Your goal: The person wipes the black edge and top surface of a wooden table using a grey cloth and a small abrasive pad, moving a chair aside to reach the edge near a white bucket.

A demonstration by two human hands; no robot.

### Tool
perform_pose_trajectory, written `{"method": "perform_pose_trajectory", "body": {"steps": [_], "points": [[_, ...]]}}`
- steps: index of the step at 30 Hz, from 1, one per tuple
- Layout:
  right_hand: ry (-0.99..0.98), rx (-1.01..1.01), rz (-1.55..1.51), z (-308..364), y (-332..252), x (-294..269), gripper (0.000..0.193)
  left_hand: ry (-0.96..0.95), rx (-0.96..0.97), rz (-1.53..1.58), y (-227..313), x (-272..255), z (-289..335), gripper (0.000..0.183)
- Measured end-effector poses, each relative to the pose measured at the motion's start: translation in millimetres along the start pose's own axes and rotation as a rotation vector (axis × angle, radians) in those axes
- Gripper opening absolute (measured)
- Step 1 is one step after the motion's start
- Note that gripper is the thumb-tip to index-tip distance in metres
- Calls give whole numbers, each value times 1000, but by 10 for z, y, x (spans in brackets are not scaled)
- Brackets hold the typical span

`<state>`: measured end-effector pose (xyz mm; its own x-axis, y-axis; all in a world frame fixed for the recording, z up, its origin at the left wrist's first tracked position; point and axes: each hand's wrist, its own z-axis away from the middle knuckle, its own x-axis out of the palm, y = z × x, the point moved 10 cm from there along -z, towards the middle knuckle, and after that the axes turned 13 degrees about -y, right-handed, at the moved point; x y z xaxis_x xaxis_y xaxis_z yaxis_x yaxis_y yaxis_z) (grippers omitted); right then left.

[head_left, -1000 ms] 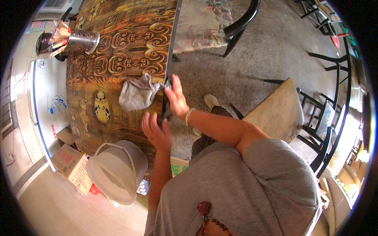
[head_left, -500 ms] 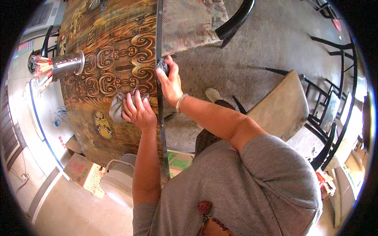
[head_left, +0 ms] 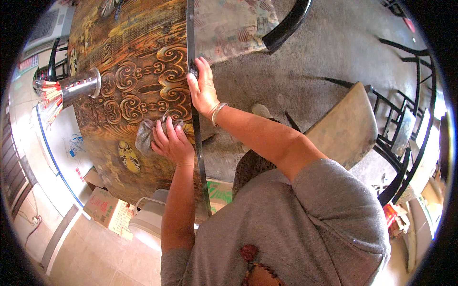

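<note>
A brown wood-look table (head_left: 157, 88) with printed scrolls fills the left side of the view. My left hand (head_left: 174, 143) lies over a crumpled grey cloth (head_left: 144, 137) and presses it on the tabletop, fingers closed over its right part. At the table's dark right edge, my right hand (head_left: 205, 90) grips a dark, rough scouring ball (head_left: 193, 69). Fingers and thumb cover most of the ball, which touches the edge strip. A pale bracelet circles the right wrist.
A perforated metal holder (head_left: 82, 87) with wrapped chopsticks stands on the table's far left part. Beyond the right edge are a patterned seat (head_left: 229, 33), a beige chair (head_left: 346, 126) and black chair frames (head_left: 420, 90). A whitish bin (head_left: 149, 217) and cardboard box (head_left: 102, 207) stand below left.
My right hand has slid a little farther along the table edge with the scouring ball, which is now more hidden. My left hand stays on the cloth. The view has shifted slightly.
</note>
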<state>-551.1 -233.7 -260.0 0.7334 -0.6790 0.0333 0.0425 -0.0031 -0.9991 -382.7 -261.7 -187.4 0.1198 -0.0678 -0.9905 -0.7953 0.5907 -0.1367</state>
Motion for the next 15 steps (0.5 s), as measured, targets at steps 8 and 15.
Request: {"method": "perform_pose_trajectory", "body": {"steps": [8,15], "points": [[-305,16,-78,994,5,344,61,11,9,17,-35,60,18,37],[41,8,-24,-481,-106,-138,58,-64,2,-28,16,34,7,36]]}}
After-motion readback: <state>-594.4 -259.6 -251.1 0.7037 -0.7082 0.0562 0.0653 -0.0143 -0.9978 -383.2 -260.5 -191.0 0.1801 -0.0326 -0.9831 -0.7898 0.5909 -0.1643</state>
